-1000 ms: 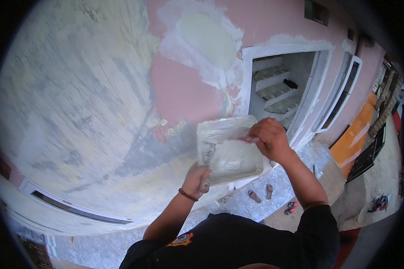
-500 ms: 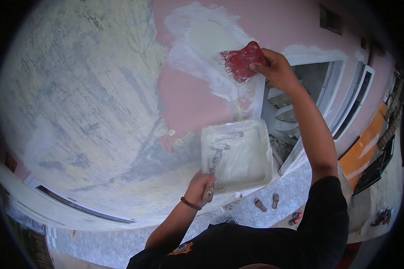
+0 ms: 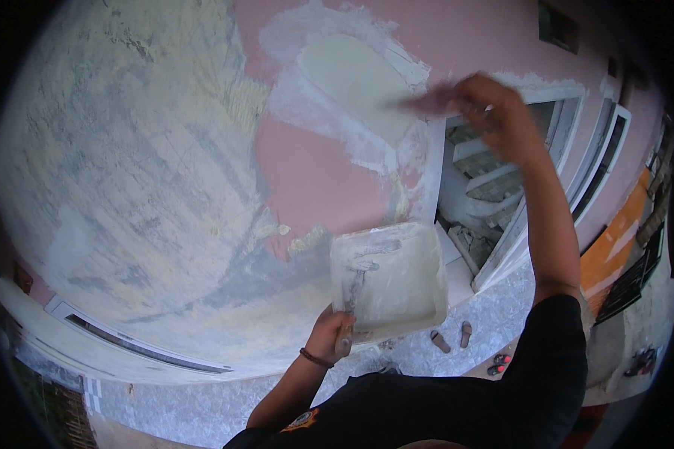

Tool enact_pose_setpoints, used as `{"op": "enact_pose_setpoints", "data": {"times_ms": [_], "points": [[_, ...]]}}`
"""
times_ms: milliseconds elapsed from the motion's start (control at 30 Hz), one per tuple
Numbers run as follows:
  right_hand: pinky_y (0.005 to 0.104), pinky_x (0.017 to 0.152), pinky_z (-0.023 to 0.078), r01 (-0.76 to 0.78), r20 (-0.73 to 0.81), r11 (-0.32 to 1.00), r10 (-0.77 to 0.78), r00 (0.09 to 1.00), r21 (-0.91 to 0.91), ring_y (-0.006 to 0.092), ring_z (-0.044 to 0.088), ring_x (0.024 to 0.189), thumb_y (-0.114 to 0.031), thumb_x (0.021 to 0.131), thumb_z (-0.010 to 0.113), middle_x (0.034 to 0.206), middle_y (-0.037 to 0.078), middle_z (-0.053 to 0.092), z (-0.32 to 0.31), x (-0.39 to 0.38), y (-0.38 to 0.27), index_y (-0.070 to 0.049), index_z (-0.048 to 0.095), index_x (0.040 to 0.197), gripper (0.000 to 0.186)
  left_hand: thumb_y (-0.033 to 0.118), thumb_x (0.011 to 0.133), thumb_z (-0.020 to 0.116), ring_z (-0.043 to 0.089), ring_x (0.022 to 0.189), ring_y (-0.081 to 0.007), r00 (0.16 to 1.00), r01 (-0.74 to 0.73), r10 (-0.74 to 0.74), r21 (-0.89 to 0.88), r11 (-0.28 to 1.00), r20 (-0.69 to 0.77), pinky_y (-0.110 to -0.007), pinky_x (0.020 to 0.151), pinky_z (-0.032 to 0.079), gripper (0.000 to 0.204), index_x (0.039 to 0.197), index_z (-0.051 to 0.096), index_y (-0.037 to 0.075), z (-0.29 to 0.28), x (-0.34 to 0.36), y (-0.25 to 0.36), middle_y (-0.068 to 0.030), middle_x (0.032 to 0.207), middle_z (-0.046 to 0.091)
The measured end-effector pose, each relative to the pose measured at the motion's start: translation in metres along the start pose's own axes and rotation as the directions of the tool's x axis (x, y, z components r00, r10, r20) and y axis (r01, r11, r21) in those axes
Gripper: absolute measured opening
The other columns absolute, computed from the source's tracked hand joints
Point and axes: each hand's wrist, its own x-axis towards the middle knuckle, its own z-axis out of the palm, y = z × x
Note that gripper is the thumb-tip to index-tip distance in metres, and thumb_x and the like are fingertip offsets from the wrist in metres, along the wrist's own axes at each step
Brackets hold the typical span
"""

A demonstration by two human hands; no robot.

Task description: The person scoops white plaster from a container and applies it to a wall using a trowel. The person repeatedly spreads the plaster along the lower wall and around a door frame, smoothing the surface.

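Observation:
My right hand is raised in front of the wall, closed around a red putty spreader. Hand and spreader are smeared by motion, and the spreader appears nearly edge-on. Left of it, a smooth pale putty patch lies on the pink wall. Lower down, my left hand grips the near left edge of a square, putty-coated tray. Pale putty spreads over the tray's bottom. A putty-smeared tool with a handle is pinned under my left thumb, its far end lying in the tray.
The large wall at left has rough grey and cream putty. A white-framed window opening is right of the patch. Far below are a grey patterned floor, sandals and red-and-black footwear. An orange panel stands at right.
My right hand has moved right, lifting the red spreader off the wall patch and turning it toward edge-on. The tray in my left hand sits slightly lower in view.

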Motion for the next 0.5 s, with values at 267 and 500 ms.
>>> {"op": "enact_pose_setpoints", "data": {"times_ms": [267,500], "points": [[0.0436,0.075,0.05,0.16,0.054,0.987,-0.158,0.986,-0.023,0.0329,0.06,0.086,-0.007,0.081,0.067,0.085,0.013,0.062,0.038,0.027,-0.02,-0.011,0.067,0.099,0.019,0.008,0.081,0.055,0.059,0.103,-0.0223,1.0,0.02,-0.019,0.078,0.997,-0.012,-0.034,0.091,0.048,0.048,0.128,0.051,-0.003,0.004,0.003,-0.006,-0.0113,0.114,0.061],[0.0306,0.082,0.051,0.012,-0.252,0.978,0.042,0.967,0.21,0.0162,0.065,0.087,-0.008,0.09,0.068,0.098,0.007,0.071,-0.015,0.083,-0.007,-0.002,0.067,0.11,0.021,0.009,0.082,0.056,0.059,0.102,-0.0223,0.999,0.053,-0.051,-0.171,0.984,0.012,-0.033,0.092,0.047,0.048,0.128,0.05,-0.003,0.005,0.0,-0.012,-0.0107,0.113,0.061]]}}
